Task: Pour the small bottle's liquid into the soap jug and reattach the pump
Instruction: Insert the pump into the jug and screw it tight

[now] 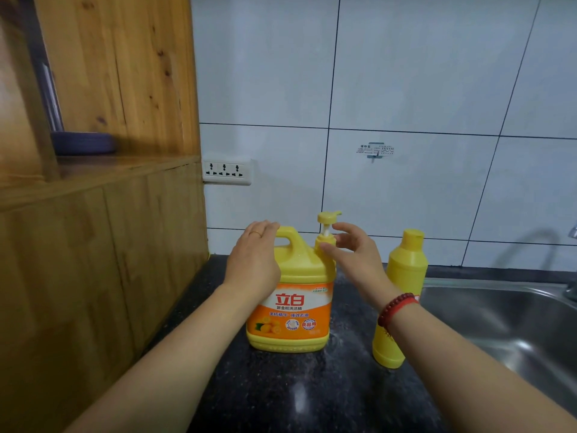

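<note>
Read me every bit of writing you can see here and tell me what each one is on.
"立白": large red characters on the soap jug label.
"新金桔洗洁精": smaller line just beneath on that label.
"食品用": red round badge on that label.
Other label print: too small to read.
Wall sticker: blurred, unreadable.
Small bottle: no legible text.

There are one jug (293,295) with one pump (326,226), one bottle (401,295), two hands, one sink (512,326), one socket strip (227,171), one bracelet (395,307).
</note>
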Tool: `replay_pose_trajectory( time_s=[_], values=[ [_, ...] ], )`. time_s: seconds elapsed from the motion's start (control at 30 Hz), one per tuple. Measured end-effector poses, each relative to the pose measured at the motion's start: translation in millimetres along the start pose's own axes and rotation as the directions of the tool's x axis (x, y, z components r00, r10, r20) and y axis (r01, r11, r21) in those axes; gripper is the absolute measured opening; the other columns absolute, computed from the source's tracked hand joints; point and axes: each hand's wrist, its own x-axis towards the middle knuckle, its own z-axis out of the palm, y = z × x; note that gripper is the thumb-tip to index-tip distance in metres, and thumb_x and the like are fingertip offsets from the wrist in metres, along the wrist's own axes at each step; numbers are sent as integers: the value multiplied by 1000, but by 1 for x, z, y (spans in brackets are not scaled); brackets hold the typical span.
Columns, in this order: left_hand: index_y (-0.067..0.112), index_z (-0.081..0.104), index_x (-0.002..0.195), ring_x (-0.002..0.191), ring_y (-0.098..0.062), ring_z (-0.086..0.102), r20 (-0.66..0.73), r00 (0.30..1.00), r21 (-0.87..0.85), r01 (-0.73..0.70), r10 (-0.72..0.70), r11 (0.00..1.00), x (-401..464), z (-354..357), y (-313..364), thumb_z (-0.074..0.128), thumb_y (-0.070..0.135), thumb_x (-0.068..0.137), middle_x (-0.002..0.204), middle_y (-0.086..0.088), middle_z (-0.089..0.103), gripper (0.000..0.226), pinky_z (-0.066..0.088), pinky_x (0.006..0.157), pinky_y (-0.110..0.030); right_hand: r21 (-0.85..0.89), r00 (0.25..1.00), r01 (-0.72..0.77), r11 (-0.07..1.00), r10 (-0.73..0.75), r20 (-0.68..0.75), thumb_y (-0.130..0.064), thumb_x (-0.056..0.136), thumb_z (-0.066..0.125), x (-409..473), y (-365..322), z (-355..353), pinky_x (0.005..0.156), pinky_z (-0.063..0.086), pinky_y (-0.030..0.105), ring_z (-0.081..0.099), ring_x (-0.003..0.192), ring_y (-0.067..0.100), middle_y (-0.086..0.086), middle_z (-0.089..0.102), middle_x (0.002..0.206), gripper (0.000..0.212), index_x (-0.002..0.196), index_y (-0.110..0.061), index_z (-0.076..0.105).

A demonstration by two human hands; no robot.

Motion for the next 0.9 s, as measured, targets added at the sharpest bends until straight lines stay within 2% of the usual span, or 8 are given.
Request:
replay_pose_trajectory(
  time_s=[0.13, 0.2, 0.3, 0.47, 0.6, 0.73, 0.9],
  values=[
    [20, 23, 142, 140, -18, 18, 7, 1000, 1, 1, -1, 1000, 0, 0, 0, 50, 0, 81, 152, -1, 23, 70, 23, 111, -34, 2, 1000, 1, 1000, -2, 21, -19, 83, 65, 1, 1, 0, 97, 46, 39, 55, 112, 21, 5, 61, 115, 40, 121, -19, 53],
    [20, 23, 142, 140, -18, 17, 7, 1000, 5, 5, -5, 1000, 0, 0, 0, 51, 1, 81, 152, -1, 23, 70, 24, 111, -34, 3, 1000, 5, 1000, -5, 13, -19, 82, 66, 1, 2, 1, 92, 48, 36, 57, 109, 20, 5, 63, 112, 37, 117, -20, 54],
    [20, 23, 142, 140, -18, 17, 7, 1000, 6, 1, -1, 1000, 0, 0, 0, 51, 1, 81, 152, -1, 23, 70, 24, 111, -34, -13, 1000, 19, 1000, -19, -12, -23, 80, 68, 3, 1, 1, 84, 48, 31, 58, 100, 17, -2, 62, 96, 35, 111, -24, 54],
    [19, 22, 142, 140, -17, 17, 5, 1000, 8, -7, 7, 1000, 1, 0, 0, 50, 1, 82, 152, 0, 23, 69, 23, 111, -33, -23, 1000, 10, 1000, -10, 11, -22, 82, 66, 3, 1, 0, 91, 50, 39, 58, 105, 20, 3, 63, 108, 38, 118, -19, 53],
    [20, 22, 142, 140, -18, 16, 5, 1000, 6, 0, 0, 1000, 1, 0, 0, 50, 0, 82, 152, 0, 22, 70, 23, 111, -33, -22, 1000, 4, 1000, -5, -10, -23, 80, 68, 2, 1, 0, 90, 50, 37, 59, 102, 19, 1, 62, 99, 40, 117, -19, 53],
    [20, 22, 142, 140, -18, 16, 4, 1000, 6, 5, -5, 1000, 1, 1, 0, 51, 0, 81, 152, 0, 23, 70, 23, 111, -33, -25, 1000, 0, 1000, 0, 23, -20, 83, 64, 1, 1, -1, 95, 48, 41, 57, 110, 20, 6, 61, 117, 44, 125, -16, 51],
    [20, 23, 142, 140, -18, 17, 1, 1000, 12, 7, -7, 1000, 1, 1, -1, 51, 1, 81, 152, 0, 23, 70, 24, 110, -34, -33, 1000, 10, 999, -10, 7, -21, 81, 67, 2, 2, -1, 90, 50, 36, 58, 104, 20, 5, 62, 106, 38, 116, -20, 53]
  ],
)
